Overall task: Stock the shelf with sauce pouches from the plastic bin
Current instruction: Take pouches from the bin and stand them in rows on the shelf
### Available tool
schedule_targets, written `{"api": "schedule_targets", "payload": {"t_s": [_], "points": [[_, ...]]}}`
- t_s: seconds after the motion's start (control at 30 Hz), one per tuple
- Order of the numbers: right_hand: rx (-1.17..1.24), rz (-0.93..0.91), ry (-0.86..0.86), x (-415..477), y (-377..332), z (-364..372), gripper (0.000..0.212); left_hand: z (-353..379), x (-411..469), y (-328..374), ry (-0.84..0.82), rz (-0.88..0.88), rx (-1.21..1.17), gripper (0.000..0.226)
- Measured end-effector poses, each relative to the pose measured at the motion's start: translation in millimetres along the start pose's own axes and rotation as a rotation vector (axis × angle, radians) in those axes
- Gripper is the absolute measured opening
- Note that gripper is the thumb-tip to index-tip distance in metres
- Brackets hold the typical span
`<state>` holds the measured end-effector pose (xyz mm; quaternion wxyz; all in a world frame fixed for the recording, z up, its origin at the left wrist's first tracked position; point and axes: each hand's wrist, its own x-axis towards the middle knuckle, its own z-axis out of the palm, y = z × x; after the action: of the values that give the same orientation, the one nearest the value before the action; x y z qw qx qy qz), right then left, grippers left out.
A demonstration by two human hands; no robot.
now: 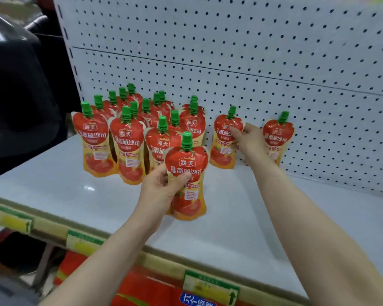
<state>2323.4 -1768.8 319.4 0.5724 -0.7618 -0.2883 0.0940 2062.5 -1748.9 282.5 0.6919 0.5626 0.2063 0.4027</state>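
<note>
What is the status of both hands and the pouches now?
Left hand holds front pouch upright. Right hand pinches back pouch by pegboard. Lone pouch stands further right. Nothing in the way.

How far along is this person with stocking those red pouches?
Done: a cluster of pouches stands at the shelf's back left, and a lone pouch against the pegboard. In hand: the right hand grips one pouch at the back; the left hand holds a second pouch in front. Left: the shelf's right side is mostly bare; the bin is out of view.
</note>
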Motion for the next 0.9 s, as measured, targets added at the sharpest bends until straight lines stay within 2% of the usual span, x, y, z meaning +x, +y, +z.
{"api": "schedule_targets", "payload": {"t_s": [0.07, 0.13, 0.33, 0.43, 0.5, 0.53, 0.6, 0.67, 0.73, 0.9], "points": [[-0.018, 0.000, 0.006, 9, -6, 11, 0.007, 2, 4, -1, 0.000, 0.002, 0.026, 0.030], [-0.076, -0.014, 0.025, 19, -4, 17, 0.019, 3, 7, -1, 0.002, 0.005, 0.054, 0.028], [-0.214, -0.066, 0.062, 22, 1, 24, 0.030, 4, 10, -2, -0.002, -0.002, 0.062, 0.028], [-0.234, -0.209, 0.242, 7, -3, 22, 0.041, 2, 8, -1, -0.033, 0.000, 0.052, 0.031], [-0.218, -0.315, 0.310, -7, -6, 26, 0.037, 1, 8, -1, -0.050, -0.003, 0.047, 0.031], [-0.204, -0.327, 0.244, -13, -7, 32, 0.034, 1, 7, -1, -0.054, -0.001, 0.047, 0.030], [-0.191, -0.292, 0.005, -22, -7, 46, 0.032, 1, 7, -1, -0.062, 0.002, 0.042, 0.031], [-0.204, -0.292, -0.130, -24, -5, 58, 0.018, -1, 6, -1, -0.068, -0.001, 0.046, 0.032], [-0.207, -0.306, -0.145, -24, -6, 65, 0.006, -3, 5, 0, -0.068, -0.007, 0.048, 0.032], [-0.247, -0.362, -0.157, -25, -10, 78, 0.007, -8, 4, 3, -0.055, -0.002, 0.049, 0.030]]}}
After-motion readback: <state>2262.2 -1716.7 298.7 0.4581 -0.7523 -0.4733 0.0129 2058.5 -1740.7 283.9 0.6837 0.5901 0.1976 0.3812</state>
